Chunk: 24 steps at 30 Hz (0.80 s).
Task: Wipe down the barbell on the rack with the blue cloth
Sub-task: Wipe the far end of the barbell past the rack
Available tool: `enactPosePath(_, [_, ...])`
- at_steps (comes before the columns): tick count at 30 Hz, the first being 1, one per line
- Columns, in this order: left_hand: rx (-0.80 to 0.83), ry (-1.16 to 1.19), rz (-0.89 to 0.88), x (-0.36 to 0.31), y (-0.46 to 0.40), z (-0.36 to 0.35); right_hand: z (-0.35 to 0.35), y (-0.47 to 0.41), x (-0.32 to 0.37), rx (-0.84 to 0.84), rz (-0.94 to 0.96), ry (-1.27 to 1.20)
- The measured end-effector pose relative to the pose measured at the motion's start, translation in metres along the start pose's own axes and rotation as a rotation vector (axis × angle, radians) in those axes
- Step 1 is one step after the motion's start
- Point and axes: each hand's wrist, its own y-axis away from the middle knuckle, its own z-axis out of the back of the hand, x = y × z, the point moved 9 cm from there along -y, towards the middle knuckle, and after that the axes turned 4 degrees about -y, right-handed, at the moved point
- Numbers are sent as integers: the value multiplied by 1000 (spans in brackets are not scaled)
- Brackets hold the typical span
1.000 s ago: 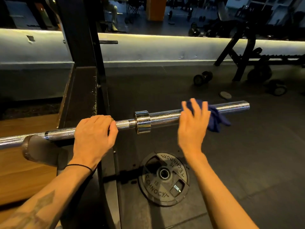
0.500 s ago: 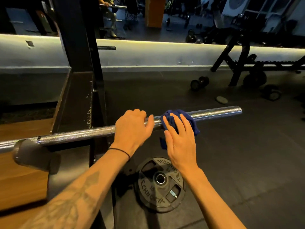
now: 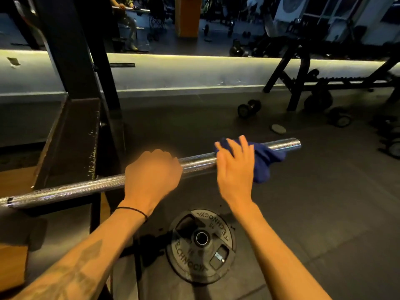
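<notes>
While my left hand [image 3: 151, 174] grips the barbell [image 3: 71, 189] with fingers curled over its knurled shaft, my right hand [image 3: 234, 169] presses the blue cloth [image 3: 267, 158] onto the bar near its free end. My right fingers seem fairly straight, though they blur. A black weight plate [image 3: 201, 245] lies on the floor below.
</notes>
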Motion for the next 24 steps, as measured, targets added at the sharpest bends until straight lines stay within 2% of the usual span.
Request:
enactPosePath(3, [-25, 0, -3, -1, -1, 3, 9, 2, 3, 105, 301, -36])
enactPosePath(5, [-31, 3, -6, -2, -1, 4, 23, -17, -31, 95, 341, 55])
enactPosePath(10, [-37, 14, -14, -1, 1, 3, 49, -50, -154, -51, -144, 176])
enactPosePath(12, [-46, 16, -24, -2, -1, 3, 49, -46, -161, -105, -284, 87])
enactPosePath(14, [-66, 14, -30, -1, -1, 6, 44, -40, -140, -189, -420, -79])
enactPosePath(15, [-73, 15, -33, -1, 0, 7, 38, -35, -119, -210, -417, -103])
enactPosePath(16, [-74, 18, -35, -1, 0, 7, 30, -26, -94, -206, -354, -60])
enactPosePath(18, [-66, 20, -30, -2, 0, 7, 11, -6, -44, -102, -67, -2])
enactPosePath(21, [-75, 20, -26, -2, -1, 8, 8, -6, -37, 75, 294, 14])
enactPosePath(22, [-72, 19, -29, -2, 0, 8, 12, -13, -53, 98, 315, 51])
enactPosePath(24, [-63, 12, -29, -2, 0, 6, 24, -37, -100, 90, 198, 106])
